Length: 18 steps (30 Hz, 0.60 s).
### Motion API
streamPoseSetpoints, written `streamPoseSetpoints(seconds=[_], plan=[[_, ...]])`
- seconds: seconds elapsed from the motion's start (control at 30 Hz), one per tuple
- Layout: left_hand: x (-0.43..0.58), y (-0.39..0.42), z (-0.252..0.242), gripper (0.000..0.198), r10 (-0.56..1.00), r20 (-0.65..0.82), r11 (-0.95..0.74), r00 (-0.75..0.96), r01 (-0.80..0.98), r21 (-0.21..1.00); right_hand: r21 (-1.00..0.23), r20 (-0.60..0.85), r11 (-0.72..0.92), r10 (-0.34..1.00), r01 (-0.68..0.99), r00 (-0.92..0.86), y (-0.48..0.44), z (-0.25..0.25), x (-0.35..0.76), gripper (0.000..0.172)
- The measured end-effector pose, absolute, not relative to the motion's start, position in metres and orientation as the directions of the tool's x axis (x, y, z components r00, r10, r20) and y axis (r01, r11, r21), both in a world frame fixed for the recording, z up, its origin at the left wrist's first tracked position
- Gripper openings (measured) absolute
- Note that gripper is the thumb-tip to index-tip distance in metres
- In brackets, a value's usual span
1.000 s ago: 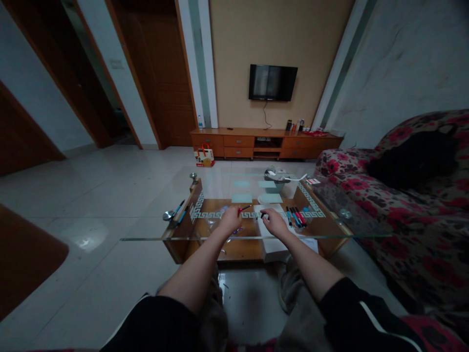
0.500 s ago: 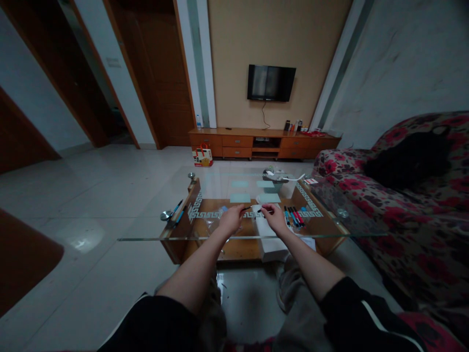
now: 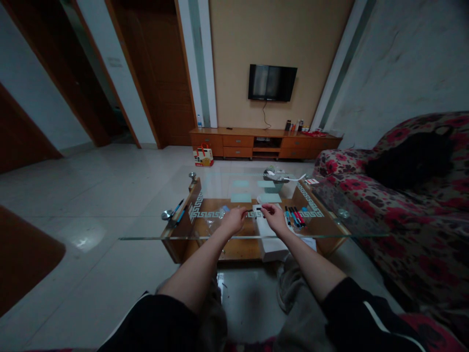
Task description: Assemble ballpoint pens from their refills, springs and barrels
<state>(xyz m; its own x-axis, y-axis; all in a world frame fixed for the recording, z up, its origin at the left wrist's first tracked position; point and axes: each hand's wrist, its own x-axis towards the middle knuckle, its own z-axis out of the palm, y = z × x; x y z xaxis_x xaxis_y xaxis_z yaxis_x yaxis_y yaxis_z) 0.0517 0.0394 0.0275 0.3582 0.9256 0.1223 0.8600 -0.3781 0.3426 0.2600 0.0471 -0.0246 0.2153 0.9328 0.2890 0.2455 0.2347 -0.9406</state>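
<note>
Over the glass tabletop, my left hand is closed in a pinch on a thin dark pen part whose end points right. Facing it, my right hand pinches a small dark piece, too small to name for certain. A narrow gap separates the two pieces. To the right of my right hand, several blue, black and red pens lie side by side on the glass. A few more blue and black pens lie at the table's left side.
Under the glass are a white box and a clear plastic bag near the wooden shelf. A bowl-like container with white items is at the far side. A flowered sofa stands right; a TV cabinet stands beyond.
Both hands keep nearly the same place and grip. The small piece in my right hand has turned slightly and lies more level. The view has shifted a little.
</note>
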Motion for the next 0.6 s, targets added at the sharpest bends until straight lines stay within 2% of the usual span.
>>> streamPoseSetpoints(seconds=[0.6], plan=[[0.0521, 0.0359, 0.0306, 0.030, 0.913, 0.130, -0.408, 0.387, 0.866, 0.289, -0.937, 0.287, 0.244, 0.945, 0.250, 0.157, 0.0442, -0.0259, 0.2561, 0.037]])
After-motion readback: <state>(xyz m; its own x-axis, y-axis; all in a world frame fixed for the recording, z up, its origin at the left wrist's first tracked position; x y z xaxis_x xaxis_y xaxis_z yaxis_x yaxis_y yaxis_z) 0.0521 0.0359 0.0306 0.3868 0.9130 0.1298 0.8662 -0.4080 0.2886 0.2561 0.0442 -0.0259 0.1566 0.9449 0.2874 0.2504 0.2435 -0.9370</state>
